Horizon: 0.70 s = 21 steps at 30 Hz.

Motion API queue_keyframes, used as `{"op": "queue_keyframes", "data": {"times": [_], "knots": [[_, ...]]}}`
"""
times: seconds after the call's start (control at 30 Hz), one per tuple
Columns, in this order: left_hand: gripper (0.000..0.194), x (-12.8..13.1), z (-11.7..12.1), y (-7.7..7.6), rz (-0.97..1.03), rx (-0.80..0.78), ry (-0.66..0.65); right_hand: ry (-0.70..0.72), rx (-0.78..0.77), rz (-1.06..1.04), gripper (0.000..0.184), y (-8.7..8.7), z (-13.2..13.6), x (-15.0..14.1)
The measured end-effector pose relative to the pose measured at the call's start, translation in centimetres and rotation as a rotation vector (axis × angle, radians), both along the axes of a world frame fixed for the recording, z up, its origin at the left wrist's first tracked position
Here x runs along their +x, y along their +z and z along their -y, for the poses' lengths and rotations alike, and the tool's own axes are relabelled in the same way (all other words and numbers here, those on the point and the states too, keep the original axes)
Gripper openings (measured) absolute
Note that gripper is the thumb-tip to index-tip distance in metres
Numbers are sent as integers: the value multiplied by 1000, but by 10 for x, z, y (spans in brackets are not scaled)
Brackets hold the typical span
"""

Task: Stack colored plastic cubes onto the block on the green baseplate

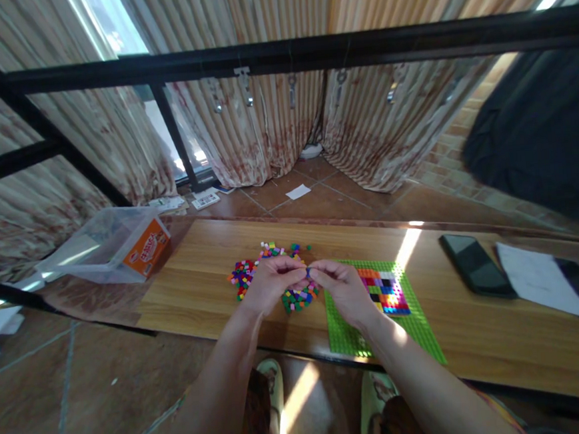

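One long wooden table [189, 278] is topped by a flat, green, studded plastic baseplate [418, 324] and, to its left, a loose heap of small multicoloured plastic bricks [300, 300]. Above the heap, a tiny dark-blue plastic brick [308, 271] is pinched between the closed fingertips of the left hand [273, 282] and right hand [348, 292].

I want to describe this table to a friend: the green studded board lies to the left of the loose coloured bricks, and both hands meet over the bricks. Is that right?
Not quite: the head view shows the green studded board to the right of the loose coloured bricks. The rest stands: left hand and right hand meet there.
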<state>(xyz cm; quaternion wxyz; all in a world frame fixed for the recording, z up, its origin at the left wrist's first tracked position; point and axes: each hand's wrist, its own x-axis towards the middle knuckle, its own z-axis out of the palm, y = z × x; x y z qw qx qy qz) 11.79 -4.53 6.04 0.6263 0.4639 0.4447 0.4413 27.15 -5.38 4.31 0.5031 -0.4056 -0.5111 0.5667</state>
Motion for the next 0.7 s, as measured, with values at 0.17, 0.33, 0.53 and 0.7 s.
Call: {"op": "queue_keyframes", "data": {"times": [0.17,0.33,0.53,0.7], "knots": [[25,-12,-4,-1,-137,72,-66,-39,-89,-107,27,4,-1,5],[9,-29,-9,-6,-696,274,-115,-160,-58,-154,23,15,-11,30],[20,-32,-10,-8,-1148,383,-212,-361,63,-74,24,14,-24,73],[24,-29,-11,-5,-1211,393,-210,-453,39,36,27,2,-29,96]]}}
